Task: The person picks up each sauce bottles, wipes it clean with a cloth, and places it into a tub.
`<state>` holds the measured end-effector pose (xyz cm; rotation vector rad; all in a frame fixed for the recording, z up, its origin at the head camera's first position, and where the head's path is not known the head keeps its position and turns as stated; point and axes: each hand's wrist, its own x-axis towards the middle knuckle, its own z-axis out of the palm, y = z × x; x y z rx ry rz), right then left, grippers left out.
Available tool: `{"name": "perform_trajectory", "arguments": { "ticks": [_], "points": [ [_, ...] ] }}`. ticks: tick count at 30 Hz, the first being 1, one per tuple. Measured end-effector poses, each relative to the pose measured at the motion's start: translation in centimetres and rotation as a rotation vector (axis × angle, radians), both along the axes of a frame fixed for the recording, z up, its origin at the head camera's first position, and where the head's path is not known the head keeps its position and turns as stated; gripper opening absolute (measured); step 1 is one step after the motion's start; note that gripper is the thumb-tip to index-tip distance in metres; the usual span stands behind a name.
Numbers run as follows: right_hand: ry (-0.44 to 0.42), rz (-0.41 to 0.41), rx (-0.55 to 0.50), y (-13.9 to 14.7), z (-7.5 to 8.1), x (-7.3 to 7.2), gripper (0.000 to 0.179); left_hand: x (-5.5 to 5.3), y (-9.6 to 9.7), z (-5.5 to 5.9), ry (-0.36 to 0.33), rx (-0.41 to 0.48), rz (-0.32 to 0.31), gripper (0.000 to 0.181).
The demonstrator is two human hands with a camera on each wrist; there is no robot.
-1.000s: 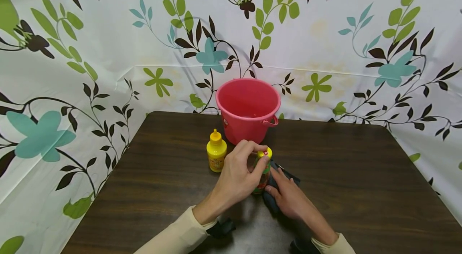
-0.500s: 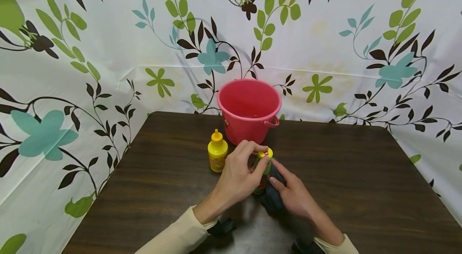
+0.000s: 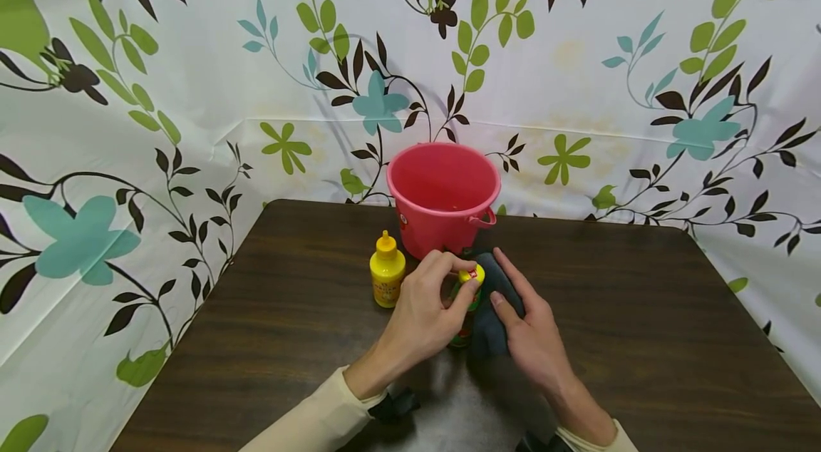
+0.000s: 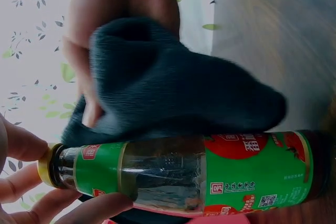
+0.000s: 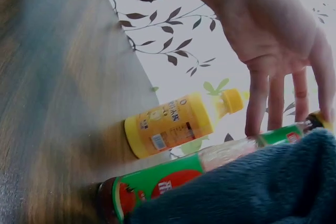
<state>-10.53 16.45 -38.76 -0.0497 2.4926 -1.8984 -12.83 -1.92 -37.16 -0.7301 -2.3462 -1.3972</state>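
A glass sauce bottle (image 4: 168, 179) with a green and red label and a yellow cap stands upright on the table. My left hand (image 3: 426, 316) pinches it at the cap, fingertips around the top. On the bottle's right side lies a dark blue cloth (image 3: 492, 327), gripped by my right hand (image 3: 534, 334) between thumb and fingers. In the left wrist view the cloth touches the bottle's side along much of its length. The cloth hides part of the label in the right wrist view.
A yellow squeeze bottle (image 3: 387, 277) with a pointed nozzle stands left of the left hand. Behind both bottles is a pink bucket (image 3: 423, 227) with a handle. The dark wooden table (image 3: 628, 309) ends at a leaf-patterned white curtain (image 3: 577, 67).
My right hand has moved up and away along the bottle's side, taking the cloth with it; the cloth now reaches near the cap. The left hand stays on the cap.
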Motion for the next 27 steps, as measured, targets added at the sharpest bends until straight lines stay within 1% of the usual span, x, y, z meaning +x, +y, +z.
{"name": "perform_trajectory", "arguments": {
  "ticks": [2, 4, 8, 12, 17, 20, 27],
  "points": [
    [0.009, -0.049, -0.030, -0.1, 0.4, 0.2, 0.061, 0.0, 0.0, 0.0, 0.001, -0.009, 0.001, 0.024],
    [0.037, -0.080, -0.061, -0.1, 0.8, 0.4, 0.061, 0.0, 0.0, 0.0, 0.009, -0.017, 0.003, 0.024],
    [0.072, -0.120, -0.105, -0.1, 1.6, 0.9, 0.061, 0.0, 0.1, 0.0, 0.032, -0.025, 0.006, 0.023],
    [0.085, -0.145, -0.127, -0.1, 2.2, 1.3, 0.061, 0.0, 0.1, 0.0, 0.035, -0.039, 0.007, 0.023],
    [0.106, -0.155, -0.152, -0.1, 2.5, 1.5, 0.061, 0.0, -0.1, -0.1, 0.029, -0.051, 0.017, 0.024],
    [0.100, -0.155, -0.152, -0.1, 2.5, 1.5, 0.061, 0.0, -0.1, -0.1, 0.036, -0.062, 0.026, 0.023],
    [0.078, -0.100, -0.115, -0.1, 1.9, 1.4, 0.060, 0.0, -0.1, 0.0, 0.069, -0.084, 0.051, 0.023]
  ]
}}
